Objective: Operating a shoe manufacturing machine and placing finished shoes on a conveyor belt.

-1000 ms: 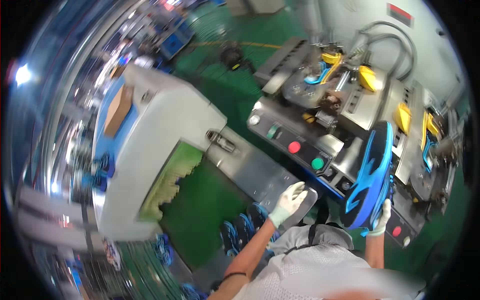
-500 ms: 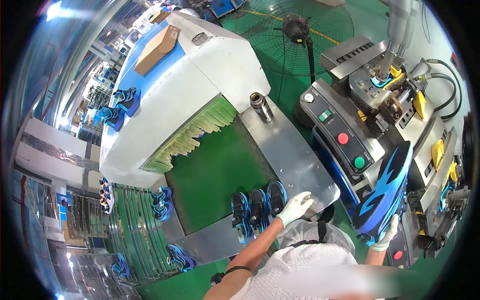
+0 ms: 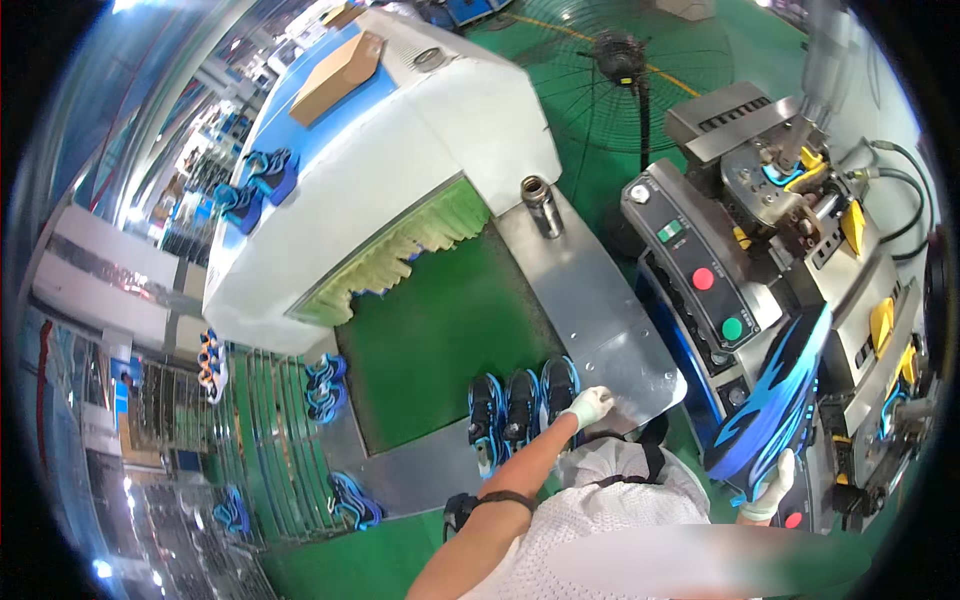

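Observation:
My right hand [image 3: 770, 488], in a pale glove, holds a blue and black sneaker [image 3: 772, 395] at its lower end, with its patterned sole turned up. My left hand [image 3: 591, 406], gloved too, is closed over the metal table [image 3: 625, 365]. It lies close beside the nearest of several black and blue sneakers [image 3: 521, 408] lined up at the table's edge. Whatever its fingers may hold is too small or hidden to make out.
A press machine [image 3: 745, 190] with a button panel [image 3: 700, 270] stands on the right. Left of the table, a green conveyor belt [image 3: 430, 330] runs under a white housing [image 3: 400, 160] with a fringed curtain. A metal flask [image 3: 541, 207] stands upright on the table. Beyond is a fan [image 3: 618, 58].
My left hand has gone from spread fingers to closed ones and shifted slightly toward the sneaker row. My right hand still holds its sneaker. The whole view has shifted a little.

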Motion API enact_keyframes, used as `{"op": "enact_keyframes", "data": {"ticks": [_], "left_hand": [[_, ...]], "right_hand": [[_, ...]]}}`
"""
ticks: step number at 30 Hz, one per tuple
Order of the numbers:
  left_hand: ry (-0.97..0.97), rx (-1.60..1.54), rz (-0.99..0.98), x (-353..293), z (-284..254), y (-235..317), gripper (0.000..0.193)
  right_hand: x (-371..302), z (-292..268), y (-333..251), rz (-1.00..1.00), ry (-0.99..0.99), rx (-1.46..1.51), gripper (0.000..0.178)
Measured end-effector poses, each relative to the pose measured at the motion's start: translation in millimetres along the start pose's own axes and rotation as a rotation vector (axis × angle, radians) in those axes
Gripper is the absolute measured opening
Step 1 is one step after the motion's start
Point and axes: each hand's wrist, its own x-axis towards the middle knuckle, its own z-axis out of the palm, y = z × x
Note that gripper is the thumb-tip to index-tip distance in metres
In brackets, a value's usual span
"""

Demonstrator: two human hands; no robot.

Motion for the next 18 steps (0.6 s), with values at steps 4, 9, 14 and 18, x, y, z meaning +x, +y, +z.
{"op": "enact_keyframes", "data": {"ticks": [4, 9, 14, 18], "left_hand": [[0.032, 0.104, 0.04, 1, 19, 6, 0.041], [-0.075, 0.145, 0.155, -7, 31, 2, 0.037], [-0.017, 0.077, 0.298, -5, 28, -41, 0.027], [-0.095, 0.098, 0.336, -18, 3, 28, 0.031]], "right_hand": [[-3, -11, -7, -0.002, 0.041, -0.024, 0.054], [-10, -1, -9, 0.028, 0.049, -0.002, 0.027], [-6, 47, -5, 0.133, 0.069, 0.056, 0.044], [-1, 77, -39, 0.054, 0.061, 0.107, 0.049]]}}
